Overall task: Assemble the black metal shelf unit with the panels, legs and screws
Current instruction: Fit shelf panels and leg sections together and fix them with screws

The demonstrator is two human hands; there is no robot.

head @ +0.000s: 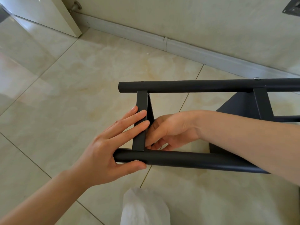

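The black shelf unit lies on its side on the tiled floor. Its far round leg (203, 86) and near round leg (186, 160) run left to right. An end shelf panel (140, 111) stands edge-on between them near their left ends. My left hand (113, 143) lays straight fingers across that panel's edge, with the thumb under the near leg beside a silver screw (136, 160). My right hand (172, 130) reaches in from the right, its fingers curled against the panel's inner side just above the near leg. Whether it also holds a small part is hidden.
A second black panel (261, 104) joins the legs further right, with a silver screw (256, 78) in the far leg above it. A white crumpled bag (144, 208) lies near the bottom edge. A wall with baseboard (162, 41) runs behind, and a white door (48, 13) stands at the far left.
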